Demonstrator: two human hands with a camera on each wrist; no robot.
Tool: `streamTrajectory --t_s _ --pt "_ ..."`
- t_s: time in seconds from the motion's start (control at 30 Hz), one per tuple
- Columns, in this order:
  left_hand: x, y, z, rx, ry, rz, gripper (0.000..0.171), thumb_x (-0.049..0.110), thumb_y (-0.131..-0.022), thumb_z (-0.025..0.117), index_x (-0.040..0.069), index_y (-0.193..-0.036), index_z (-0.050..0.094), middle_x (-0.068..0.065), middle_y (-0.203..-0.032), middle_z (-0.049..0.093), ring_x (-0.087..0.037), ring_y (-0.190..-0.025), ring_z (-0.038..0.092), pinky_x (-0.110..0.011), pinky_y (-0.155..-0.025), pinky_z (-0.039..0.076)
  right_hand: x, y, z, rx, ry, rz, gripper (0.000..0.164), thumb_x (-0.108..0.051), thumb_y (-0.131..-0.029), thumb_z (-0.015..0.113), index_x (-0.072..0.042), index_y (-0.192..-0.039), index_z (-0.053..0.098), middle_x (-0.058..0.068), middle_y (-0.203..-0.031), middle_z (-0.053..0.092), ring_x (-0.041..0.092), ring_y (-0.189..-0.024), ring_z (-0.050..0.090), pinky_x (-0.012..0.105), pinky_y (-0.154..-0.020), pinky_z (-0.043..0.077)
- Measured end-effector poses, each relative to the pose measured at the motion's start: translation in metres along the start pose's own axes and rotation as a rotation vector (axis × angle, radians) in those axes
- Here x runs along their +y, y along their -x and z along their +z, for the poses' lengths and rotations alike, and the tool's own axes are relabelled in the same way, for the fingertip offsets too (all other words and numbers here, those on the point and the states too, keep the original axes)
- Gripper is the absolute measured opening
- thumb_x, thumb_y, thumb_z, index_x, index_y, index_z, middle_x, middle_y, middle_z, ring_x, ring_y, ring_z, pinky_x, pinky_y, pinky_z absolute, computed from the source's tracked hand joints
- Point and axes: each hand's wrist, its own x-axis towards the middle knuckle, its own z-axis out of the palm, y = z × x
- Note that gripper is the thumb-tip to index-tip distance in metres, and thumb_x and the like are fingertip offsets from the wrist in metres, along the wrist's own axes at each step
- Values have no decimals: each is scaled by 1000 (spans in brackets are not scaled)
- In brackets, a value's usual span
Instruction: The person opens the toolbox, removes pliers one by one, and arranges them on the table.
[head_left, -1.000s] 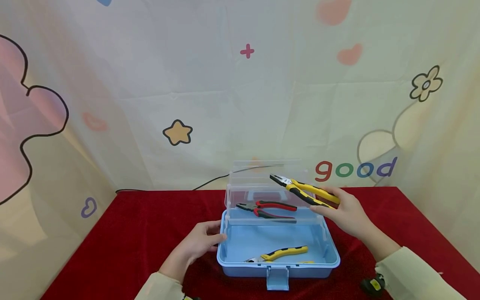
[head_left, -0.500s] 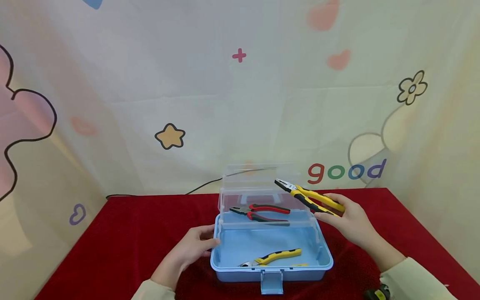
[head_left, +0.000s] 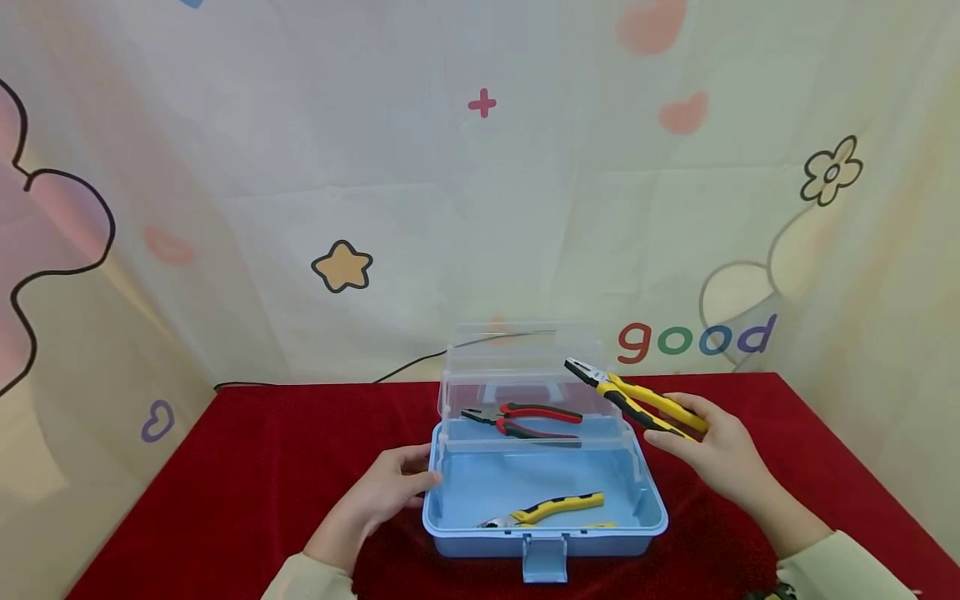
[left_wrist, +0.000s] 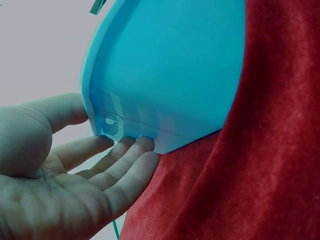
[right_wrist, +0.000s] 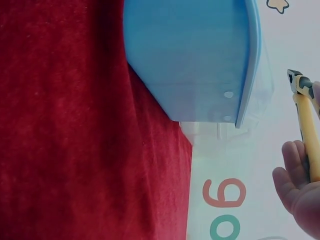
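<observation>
A blue toolbox stands on the red cloth with its clear lid up. At its left end my left hand holds the wall, thumb at the rim and fingers against the outside, as the left wrist view shows too. My right hand grips yellow-and-black pliers by the handles, in the air over the box's right back corner, head pointing up-left. Red-and-black pliers lie in the clear tray. Another pair of yellow-and-black pliers lies in the box bottom, partly hidden by the front wall.
Red velvet cloth covers the table around the box. The front latch hangs down. Behind the table hangs a pale printed curtain, with a thin black cable running along it.
My right hand has moved a little to the right with the pliers, away from the tray. The left hand stays on the box's left end. The head view has shifted slightly.
</observation>
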Motion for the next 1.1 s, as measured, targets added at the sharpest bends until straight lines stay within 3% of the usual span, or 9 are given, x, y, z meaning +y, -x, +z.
streamTrajectory --t_s 1.1 --pt "3 2 1 0 -1 -1 55 13 -89 63 0 -139 43 -20 -126 56 -21 -94 63 -40 -78 58 23 22 -18 62 45 119 71 -42 -84 68 -3 -137 42 21 -118 50 29 -97 46 23 -56 51"
